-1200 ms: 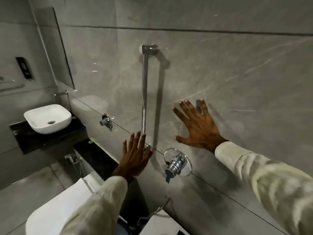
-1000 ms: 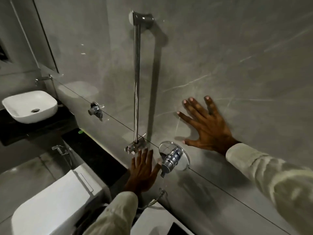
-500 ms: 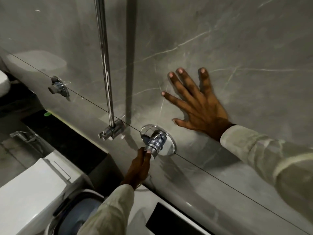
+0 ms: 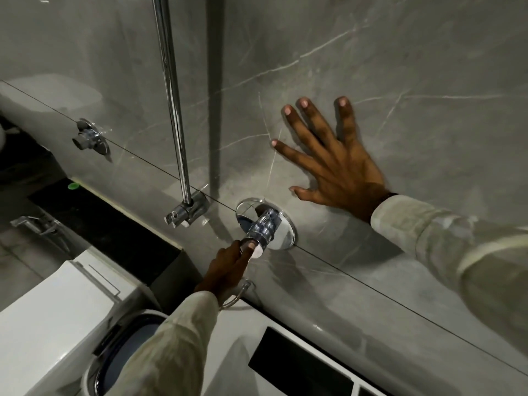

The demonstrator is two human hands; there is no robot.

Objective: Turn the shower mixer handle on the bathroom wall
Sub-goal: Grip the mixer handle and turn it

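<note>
The chrome shower mixer handle (image 4: 264, 228) sticks out from a round chrome plate (image 4: 281, 238) on the grey marble wall, pointing down and left. My left hand (image 4: 228, 267) reaches up from below, its thumb and fingers closed on the lower tip of the handle. My right hand (image 4: 331, 161) lies flat on the wall above and right of the plate, fingers spread, holding nothing.
A chrome shower rail (image 4: 171, 95) runs down to its bracket (image 4: 190, 211) just left of the mixer. Another chrome wall fitting (image 4: 90, 137) sits further left. A white toilet (image 4: 57, 315) stands below, with a black ledge (image 4: 100, 221) behind it.
My left hand dropped from beside the rail and took hold of the handle tip. The view moved closer and rightward. My right hand stayed flat on the wall.
</note>
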